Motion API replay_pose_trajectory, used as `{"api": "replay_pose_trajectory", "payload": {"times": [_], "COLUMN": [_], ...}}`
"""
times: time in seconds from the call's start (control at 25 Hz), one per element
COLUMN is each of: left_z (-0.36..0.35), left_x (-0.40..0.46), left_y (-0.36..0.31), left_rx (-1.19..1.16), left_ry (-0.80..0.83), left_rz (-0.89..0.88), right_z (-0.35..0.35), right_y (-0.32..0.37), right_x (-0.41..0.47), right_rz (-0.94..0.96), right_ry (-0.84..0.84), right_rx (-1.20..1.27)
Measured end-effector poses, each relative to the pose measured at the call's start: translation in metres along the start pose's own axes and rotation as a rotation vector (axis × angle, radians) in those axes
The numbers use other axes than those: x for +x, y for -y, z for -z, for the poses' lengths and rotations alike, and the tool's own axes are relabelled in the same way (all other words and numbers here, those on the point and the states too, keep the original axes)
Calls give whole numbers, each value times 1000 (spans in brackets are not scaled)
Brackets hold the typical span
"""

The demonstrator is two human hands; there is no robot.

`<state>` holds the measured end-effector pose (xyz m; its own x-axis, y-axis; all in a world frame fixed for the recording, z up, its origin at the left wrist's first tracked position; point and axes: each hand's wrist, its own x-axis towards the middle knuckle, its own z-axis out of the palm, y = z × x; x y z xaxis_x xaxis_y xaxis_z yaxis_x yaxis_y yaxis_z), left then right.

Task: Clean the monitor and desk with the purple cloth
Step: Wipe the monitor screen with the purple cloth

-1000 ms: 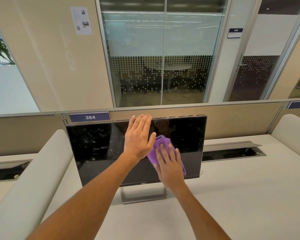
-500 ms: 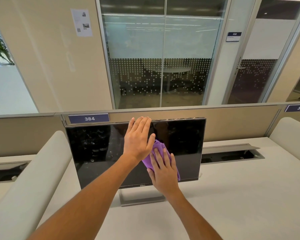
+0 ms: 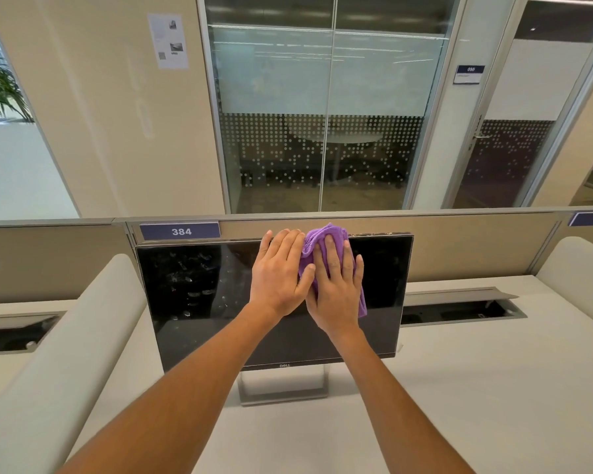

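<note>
A black monitor (image 3: 199, 295) stands on the white desk (image 3: 476, 388), its left half marked with smudges and fingerprints. My left hand (image 3: 278, 271) lies flat against the upper middle of the screen, fingertips at the top edge. Right beside it, my right hand (image 3: 338, 289) presses the purple cloth (image 3: 326, 234) flat against the screen. The cloth bunches up over the monitor's top edge and hangs out below my palm on the right. The monitor's grey stand (image 3: 281, 388) shows under the screen between my forearms.
A beige partition (image 3: 459, 248) with labels 384 and 385 runs behind the monitor. Open cable troughs (image 3: 459, 309) sit in the desk at left and right. Padded white dividers (image 3: 65, 354) flank the desk on both sides. Glass office walls stand beyond.
My right hand has slid the purple cloth up from the lower middle of the screen to the top edge. My left hand stays flat at the same spot on the monitor.
</note>
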<state>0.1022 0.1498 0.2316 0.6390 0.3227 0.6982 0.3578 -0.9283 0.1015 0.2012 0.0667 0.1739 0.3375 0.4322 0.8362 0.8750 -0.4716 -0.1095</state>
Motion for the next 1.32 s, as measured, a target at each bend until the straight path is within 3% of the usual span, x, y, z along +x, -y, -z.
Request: {"api": "replay_pose_trajectory", "payload": {"times": [0.36, 0.6, 0.76, 1.0, 1.16, 1.32], "left_z": [0, -2, -3, 1, 2, 2], "left_x": [1, 1, 0, 1, 1, 1], "left_y": [0, 5, 4, 3, 4, 5], "left_rx": [-20, 9, 28, 11, 30, 44], "left_ry": [-22, -6, -11, -26, -1, 23], "left_rz": [-4, -35, -17, -32, -36, -30], "right_z": [0, 8, 20, 18, 21, 30], "right_y": [15, -19, -45, -2, -25, -68], "right_x": [34, 35, 34, 42, 43, 39], "right_rz": [-230, 23, -344, 14, 53, -111], "right_ry": [-128, -49, -91, -37, -18, -50], "right_rx": [68, -74, -22, 14, -72, -75]}}
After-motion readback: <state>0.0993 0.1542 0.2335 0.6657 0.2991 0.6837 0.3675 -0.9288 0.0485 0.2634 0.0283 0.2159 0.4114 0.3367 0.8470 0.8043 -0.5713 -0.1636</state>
